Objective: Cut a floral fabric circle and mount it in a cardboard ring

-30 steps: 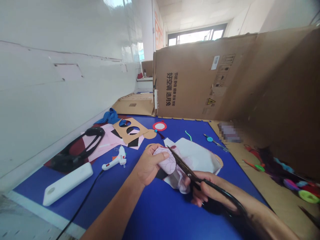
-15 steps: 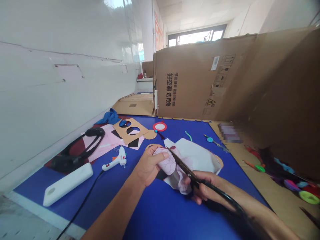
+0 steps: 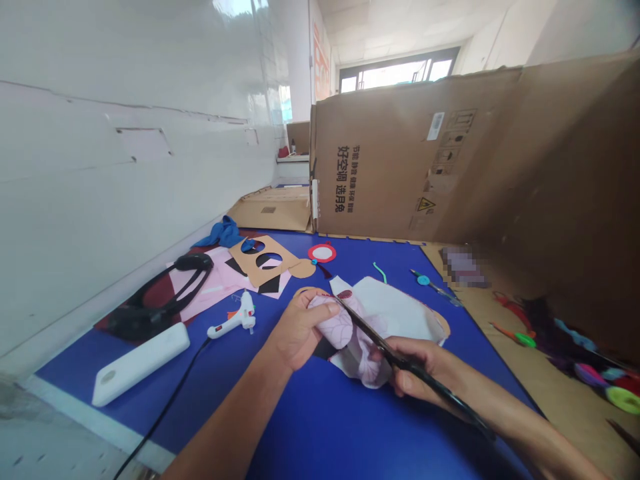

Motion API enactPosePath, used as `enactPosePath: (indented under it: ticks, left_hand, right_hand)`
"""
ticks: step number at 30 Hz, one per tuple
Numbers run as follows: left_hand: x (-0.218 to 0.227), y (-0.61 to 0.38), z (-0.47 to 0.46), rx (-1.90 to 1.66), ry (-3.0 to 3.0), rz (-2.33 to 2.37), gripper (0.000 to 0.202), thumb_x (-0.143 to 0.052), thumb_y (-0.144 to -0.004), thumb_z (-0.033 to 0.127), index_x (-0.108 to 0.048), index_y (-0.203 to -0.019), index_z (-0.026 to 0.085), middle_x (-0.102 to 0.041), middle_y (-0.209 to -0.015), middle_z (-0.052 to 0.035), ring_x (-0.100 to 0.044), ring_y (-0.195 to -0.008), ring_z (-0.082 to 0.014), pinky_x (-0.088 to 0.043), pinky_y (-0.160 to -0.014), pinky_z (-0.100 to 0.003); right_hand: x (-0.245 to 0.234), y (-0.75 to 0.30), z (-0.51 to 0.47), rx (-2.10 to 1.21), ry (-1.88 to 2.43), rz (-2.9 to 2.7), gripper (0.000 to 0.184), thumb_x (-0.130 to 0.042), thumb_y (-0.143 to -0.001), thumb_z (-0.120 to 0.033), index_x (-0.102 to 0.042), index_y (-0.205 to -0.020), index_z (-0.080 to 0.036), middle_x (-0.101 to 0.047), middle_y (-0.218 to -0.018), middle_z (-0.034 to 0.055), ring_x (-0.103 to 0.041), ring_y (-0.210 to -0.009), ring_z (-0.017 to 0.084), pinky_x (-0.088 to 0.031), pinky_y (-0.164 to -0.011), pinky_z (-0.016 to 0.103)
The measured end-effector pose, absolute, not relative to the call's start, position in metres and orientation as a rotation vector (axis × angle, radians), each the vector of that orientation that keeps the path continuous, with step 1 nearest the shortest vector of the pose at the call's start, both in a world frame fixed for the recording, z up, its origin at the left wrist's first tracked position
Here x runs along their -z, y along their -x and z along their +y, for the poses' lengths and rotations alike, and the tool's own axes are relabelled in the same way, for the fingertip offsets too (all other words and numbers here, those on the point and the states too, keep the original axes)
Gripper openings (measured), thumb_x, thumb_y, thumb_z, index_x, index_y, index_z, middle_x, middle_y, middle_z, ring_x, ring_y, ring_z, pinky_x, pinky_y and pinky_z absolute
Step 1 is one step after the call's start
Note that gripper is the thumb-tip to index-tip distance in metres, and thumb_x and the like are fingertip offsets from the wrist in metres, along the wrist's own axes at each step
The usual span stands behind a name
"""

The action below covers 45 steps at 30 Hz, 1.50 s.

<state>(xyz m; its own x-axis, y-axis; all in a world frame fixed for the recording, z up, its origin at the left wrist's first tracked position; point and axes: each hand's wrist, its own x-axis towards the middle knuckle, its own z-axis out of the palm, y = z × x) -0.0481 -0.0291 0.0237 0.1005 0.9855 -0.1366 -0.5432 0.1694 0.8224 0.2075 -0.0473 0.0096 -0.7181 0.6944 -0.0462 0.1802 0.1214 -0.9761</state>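
Observation:
My left hand (image 3: 296, 328) pinches a fold of pale pink patterned cloth (image 3: 350, 337) above the blue mat (image 3: 310, 413). My right hand (image 3: 425, 370) is closed round the black handles of large scissors (image 3: 380, 340). The blades lie across the cloth, nearly closed, with their tip beside my left thumb. The rest of the cloth (image 3: 395, 310) spreads flat on the mat behind my hands.
A white glue gun (image 3: 235, 321) with a black cord, a white block (image 3: 140, 363) and black headphones (image 3: 160, 300) lie to the left. Cardboard cut-outs (image 3: 265, 260) and a red ring (image 3: 322, 253) sit farther back. Tall cardboard walls (image 3: 425, 153) stand behind and right; coloured tools (image 3: 575, 347) lie right.
The scissor blades have closed along the cloth and my right hand has slid a little forward. The left hand keeps its pinch.

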Motion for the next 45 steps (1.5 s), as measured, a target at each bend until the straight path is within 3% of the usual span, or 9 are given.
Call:
enactPosePath:
  ticks: [9, 15, 21, 25, 31, 45]
  left_hand:
    - [-0.024, 0.048, -0.028, -1.289, -0.691, 0.800, 0.044, -0.100, -0.058, 0.020, -0.067, -0.086, 0.018, -0.069, -0.083, -0.0013, -0.066, -0.080, -0.0176, -0.050, -0.079, -0.033]
    - [-0.026, 0.047, -0.029, -1.296, -0.682, 0.816, 0.045, -0.102, -0.053, 0.021, -0.070, -0.084, 0.017, -0.070, -0.081, -0.0023, -0.065, -0.078, -0.0164, -0.050, -0.076, -0.031]
    - [-0.028, 0.049, -0.029, -1.364, -0.736, 0.747, 0.034, -0.099, -0.067, 0.034, -0.071, -0.076, 0.017, -0.067, -0.075, -0.0011, -0.061, -0.072, -0.0138, -0.049, -0.072, -0.027]
    - [-0.029, 0.049, -0.028, -1.396, -0.783, 0.750, 0.033, -0.098, -0.068, 0.035, -0.071, -0.074, 0.017, -0.065, -0.071, 0.0002, -0.059, -0.070, -0.0134, -0.048, -0.071, -0.027]
    - [-0.029, 0.051, -0.028, -1.406, -0.805, 0.757, 0.033, -0.098, -0.068, 0.036, -0.071, -0.074, 0.017, -0.063, -0.069, 0.0015, -0.056, -0.066, -0.0117, -0.048, -0.069, -0.026]
    - [-0.029, 0.052, -0.028, -1.399, -0.820, 0.755, 0.033, -0.097, -0.069, 0.034, -0.070, -0.073, 0.017, -0.065, -0.071, 0.0003, -0.060, -0.067, -0.0125, -0.050, -0.068, -0.025]
  right_hand:
    - [-0.012, -0.207, -0.048, -1.612, 0.911, -1.950, 0.053, -0.072, -0.092, -0.070, -0.072, -0.107, -0.019, -0.059, -0.093, 0.0027, -0.048, -0.083, 0.019, -0.039, -0.071, 0.027]
    - [-0.014, -0.208, -0.047, -1.592, 0.910, -1.986, 0.052, -0.070, -0.095, -0.069, -0.071, -0.105, -0.018, -0.052, -0.086, 0.0002, -0.040, -0.074, 0.015, -0.034, -0.064, 0.025]
    - [-0.010, -0.208, -0.048, -1.659, 0.934, -1.955, 0.052, -0.067, -0.097, -0.068, -0.070, -0.111, -0.018, -0.052, -0.088, 0.0000, -0.043, -0.071, 0.013, -0.043, -0.063, 0.023]
    - [-0.005, -0.209, -0.045, -1.636, 0.905, -1.981, 0.050, -0.066, -0.099, -0.067, -0.070, -0.112, -0.019, -0.051, -0.086, -0.0006, -0.045, -0.068, 0.012, -0.046, -0.059, 0.021]
    - [0.003, -0.212, -0.043, -1.611, 0.918, -2.012, 0.049, -0.064, -0.100, -0.067, -0.067, -0.108, -0.019, -0.045, -0.081, -0.0030, -0.038, -0.064, 0.010, -0.039, -0.052, 0.018]
    - [-0.009, -0.209, -0.046, -1.624, 0.876, -2.016, 0.054, -0.062, -0.100, -0.071, -0.069, -0.110, -0.018, -0.039, -0.075, -0.0050, -0.030, -0.060, 0.009, -0.024, -0.050, 0.021]
